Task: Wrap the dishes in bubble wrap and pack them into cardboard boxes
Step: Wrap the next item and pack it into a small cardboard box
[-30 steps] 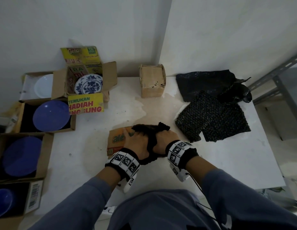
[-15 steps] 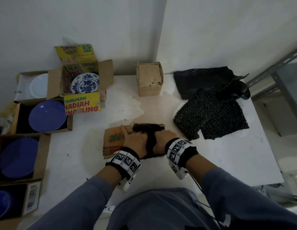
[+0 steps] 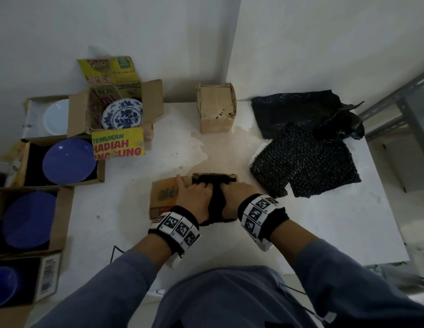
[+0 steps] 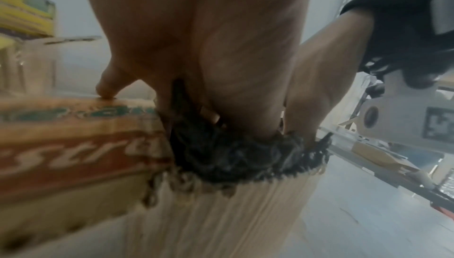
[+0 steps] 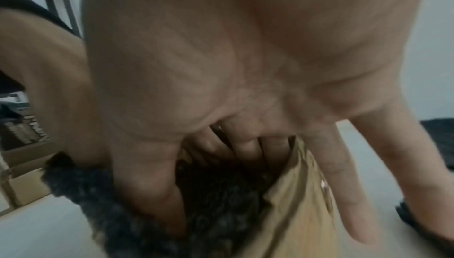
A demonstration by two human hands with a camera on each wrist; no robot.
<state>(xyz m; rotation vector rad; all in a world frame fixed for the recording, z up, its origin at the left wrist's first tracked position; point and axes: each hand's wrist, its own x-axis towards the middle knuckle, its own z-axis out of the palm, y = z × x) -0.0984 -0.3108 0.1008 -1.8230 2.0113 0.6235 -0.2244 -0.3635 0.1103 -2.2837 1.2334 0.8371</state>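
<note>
**One bundle going in, five dishes bare**

My left hand [image 3: 194, 197] and right hand [image 3: 232, 194] curl over the black bubble-wrapped bundle [image 3: 215, 202], pressing it into the small printed carton [image 3: 163, 197] mid-table. Left of me the floral plate [image 3: 123, 114], a white dish [image 3: 56, 119] and the blue dishes [image 3: 69, 164] sit unwrapped in open boxes; spare wrap sheets [image 3: 305, 166] lie at right.

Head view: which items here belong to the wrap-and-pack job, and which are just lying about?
Part of the job:
- bubble-wrapped bundle, pressed by left hand and right hand into the small box
- spare bubble wrap sheets
- boxed blue plates
- patterned plate
- white dish

Lying about:
- closed brown box
- metal shelf frame
</note>
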